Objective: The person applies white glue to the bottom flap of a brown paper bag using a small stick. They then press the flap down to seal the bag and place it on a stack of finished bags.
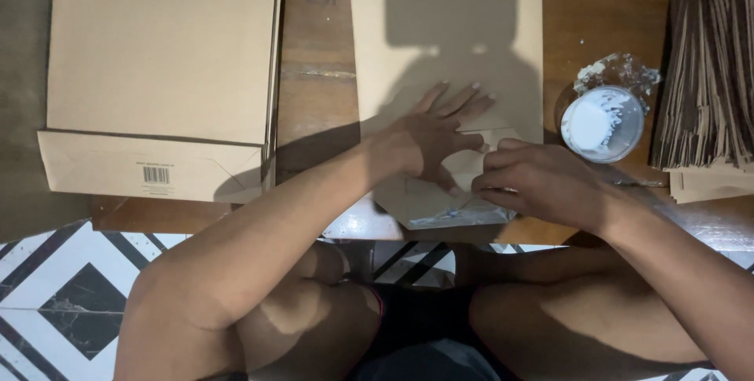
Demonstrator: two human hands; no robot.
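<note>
While the left hand [428, 133] lies flat with fingers spread on the brown paper bag [448, 75], the right hand [530, 181] pinches its folded bottom flap near the table [314, 90] edge. A cup of white glue [602, 123] sits just beside it.

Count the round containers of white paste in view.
1. The round clear container of white paste sits on the wooden table, right of the brown paper bag under both hands. The right-edge paper stack could hide others.
</note>
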